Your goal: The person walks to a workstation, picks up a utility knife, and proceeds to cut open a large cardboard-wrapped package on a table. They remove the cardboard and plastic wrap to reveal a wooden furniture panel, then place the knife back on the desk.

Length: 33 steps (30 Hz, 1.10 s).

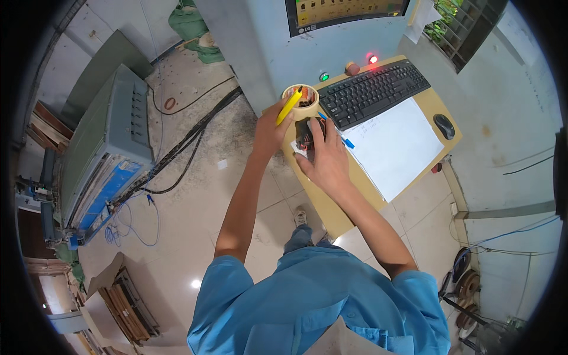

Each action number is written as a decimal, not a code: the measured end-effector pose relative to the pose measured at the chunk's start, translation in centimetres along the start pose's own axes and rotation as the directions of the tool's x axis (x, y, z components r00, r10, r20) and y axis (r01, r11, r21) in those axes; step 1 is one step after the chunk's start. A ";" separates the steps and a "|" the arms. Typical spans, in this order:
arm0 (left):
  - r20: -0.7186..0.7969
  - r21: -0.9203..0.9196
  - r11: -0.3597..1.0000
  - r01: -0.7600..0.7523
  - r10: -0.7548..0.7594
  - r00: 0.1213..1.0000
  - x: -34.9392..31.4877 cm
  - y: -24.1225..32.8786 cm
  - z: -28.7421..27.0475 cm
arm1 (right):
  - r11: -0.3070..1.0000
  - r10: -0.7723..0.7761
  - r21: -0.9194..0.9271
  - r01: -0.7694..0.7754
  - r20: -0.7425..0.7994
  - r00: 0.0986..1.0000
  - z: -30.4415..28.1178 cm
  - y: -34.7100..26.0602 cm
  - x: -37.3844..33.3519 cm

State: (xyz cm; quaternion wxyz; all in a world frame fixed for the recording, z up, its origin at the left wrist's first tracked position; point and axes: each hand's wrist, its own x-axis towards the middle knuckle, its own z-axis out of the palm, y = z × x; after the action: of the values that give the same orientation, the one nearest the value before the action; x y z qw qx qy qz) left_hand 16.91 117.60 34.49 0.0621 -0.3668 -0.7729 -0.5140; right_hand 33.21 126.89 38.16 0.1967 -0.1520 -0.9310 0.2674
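My left hand is closed around a slim yellow tool with a dark tip, which looks like a marker or a cutter. The tool points up and away, beside a wide roll of tape at the far left corner of the yellow desk. Small items sit inside the roll's ring. My right hand reaches over a small dark object with reddish bits, its fingers stretched and its thumb apart. Whether they touch that object I cannot tell. A blue pen lies beside my right fingers, partly hidden.
On the desk lie a black keyboard, white paper and a black mouse. A monitor and lit buttons are beyond. Black cables cross the floor at left, near a grey machine.
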 end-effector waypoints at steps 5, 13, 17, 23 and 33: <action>0.083 -0.065 0.996 0.056 -0.051 0.995 0.2 -0.7 -0.6 | 0.998 0.033 0.054 -0.030 -0.051 0.998 1.3 1.5 0.0; 0.178 -0.295 0.935 0.198 -0.149 0.973 0.5 -1.7 -2.7 | 1.000 0.004 0.025 -0.001 -0.118 0.993 1.9 1.9 0.8; 0.219 -0.289 0.944 0.162 -0.099 0.971 0.9 -1.9 -3.0 | 0.995 -0.007 0.096 0.021 -0.145 0.989 1.5 1.8 1.0; 0.215 -0.487 0.817 0.308 -0.229 0.949 0.5 -3.0 -2.7 | 0.995 0.038 0.100 -0.026 -0.120 0.992 2.2 1.5 2.1; 0.202 -0.890 0.356 0.286 -0.256 0.945 -1.8 -6.9 -2.5 | 0.984 -0.175 -0.043 0.173 -0.052 0.983 -1.7 0.8 6.5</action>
State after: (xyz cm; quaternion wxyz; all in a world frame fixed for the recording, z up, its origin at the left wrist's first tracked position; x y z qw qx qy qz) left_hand 13.15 113.17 29.61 -0.2436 -0.2157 -0.4183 -0.8480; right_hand 28.42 130.79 40.86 0.2423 -0.0813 -0.9397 0.2270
